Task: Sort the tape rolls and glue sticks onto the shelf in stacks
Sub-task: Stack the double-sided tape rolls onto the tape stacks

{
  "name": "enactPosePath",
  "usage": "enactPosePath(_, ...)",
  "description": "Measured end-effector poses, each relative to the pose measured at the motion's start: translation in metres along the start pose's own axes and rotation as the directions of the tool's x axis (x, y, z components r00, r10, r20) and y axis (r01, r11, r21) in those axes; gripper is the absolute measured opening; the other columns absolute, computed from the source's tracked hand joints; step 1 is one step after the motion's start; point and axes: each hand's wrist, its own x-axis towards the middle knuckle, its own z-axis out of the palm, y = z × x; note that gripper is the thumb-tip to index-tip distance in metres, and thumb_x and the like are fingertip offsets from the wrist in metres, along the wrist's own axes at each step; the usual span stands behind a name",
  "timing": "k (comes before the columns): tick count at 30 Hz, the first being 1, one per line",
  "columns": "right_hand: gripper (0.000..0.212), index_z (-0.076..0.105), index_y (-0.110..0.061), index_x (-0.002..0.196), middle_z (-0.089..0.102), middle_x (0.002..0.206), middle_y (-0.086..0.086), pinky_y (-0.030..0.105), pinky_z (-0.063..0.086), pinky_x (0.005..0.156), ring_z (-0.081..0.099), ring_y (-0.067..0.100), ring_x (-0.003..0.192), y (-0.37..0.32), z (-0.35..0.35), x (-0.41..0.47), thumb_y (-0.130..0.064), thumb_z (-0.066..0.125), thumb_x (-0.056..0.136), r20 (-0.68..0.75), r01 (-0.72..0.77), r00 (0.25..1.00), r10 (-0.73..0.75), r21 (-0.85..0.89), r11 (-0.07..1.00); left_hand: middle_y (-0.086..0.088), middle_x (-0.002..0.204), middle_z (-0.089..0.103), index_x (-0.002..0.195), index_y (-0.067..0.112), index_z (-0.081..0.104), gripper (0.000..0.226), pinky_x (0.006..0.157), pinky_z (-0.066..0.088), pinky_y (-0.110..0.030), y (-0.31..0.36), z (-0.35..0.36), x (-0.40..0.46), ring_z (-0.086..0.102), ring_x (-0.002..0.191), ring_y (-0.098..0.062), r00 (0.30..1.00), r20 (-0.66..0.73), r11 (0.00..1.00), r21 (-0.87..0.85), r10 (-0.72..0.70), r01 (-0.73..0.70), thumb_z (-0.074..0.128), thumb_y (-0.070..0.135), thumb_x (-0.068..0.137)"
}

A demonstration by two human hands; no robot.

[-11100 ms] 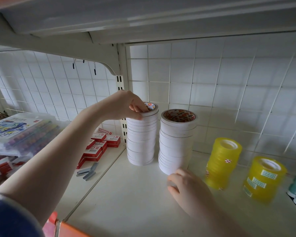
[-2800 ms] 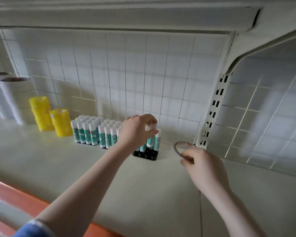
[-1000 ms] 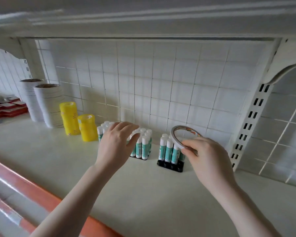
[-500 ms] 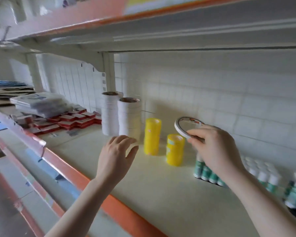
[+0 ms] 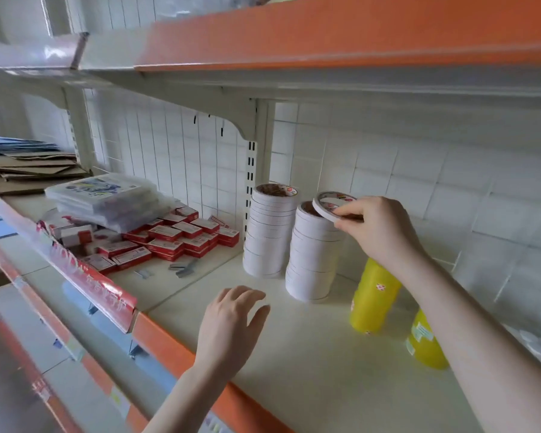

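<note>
My left hand (image 5: 230, 320) hovers empty, fingers spread, over the shelf (image 5: 294, 354) edge. A second ago I held the white tape roll (image 5: 333, 205) above the glue sticks; now my right hand (image 5: 377, 228) pinches it, tilted, onto the nearer white tape stack (image 5: 313, 257). Stacking is nearly done. My forearm crosses the yellow tape stacks (image 5: 374, 295).
</note>
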Motion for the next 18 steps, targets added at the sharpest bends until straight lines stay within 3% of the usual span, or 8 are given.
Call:
enactPosePath(5, 0.014, 0.075, -0.018, 0.094, 0.071, 0.096, 0.003, 0.031, 0.047, 0.078, 0.061, 0.026, 0.093, -0.003, 0.016, 0.021, -0.014, 0.067, 0.083, 0.053, -0.032, 0.998, 0.032, -0.001, 0.999, 0.01, 0.091, 0.067, 0.09, 0.022, 0.071, 0.014, 0.073, 0.042, -0.022, -0.008, 0.005, 0.007, 0.061, 0.086, -0.015, 1.0, 0.015, 0.999, -0.042, -0.024, 0.025, 0.074, 0.026, 0.077)
enactPosePath(18, 0.018, 0.075, -0.022, 0.093, 0.066, 0.086, -0.009, 0.023, 0.038, 0.073, 0.058, 0.013, 0.089, 0.007, 0.021, 0.036, -0.012, 0.068, 0.081, 0.148, -0.029, 0.989, 0.021, 0.055, 0.998, 0.014, 0.093, 0.065, 0.094, 0.024, 0.069, 0.017, 0.072, 0.039, -0.019, -0.007, 0.016, 0.017, 0.058, 0.086, -0.01, 1.0, 0.015, 0.996, -0.085, 0.004, -0.003, 0.073, 0.027, 0.078)
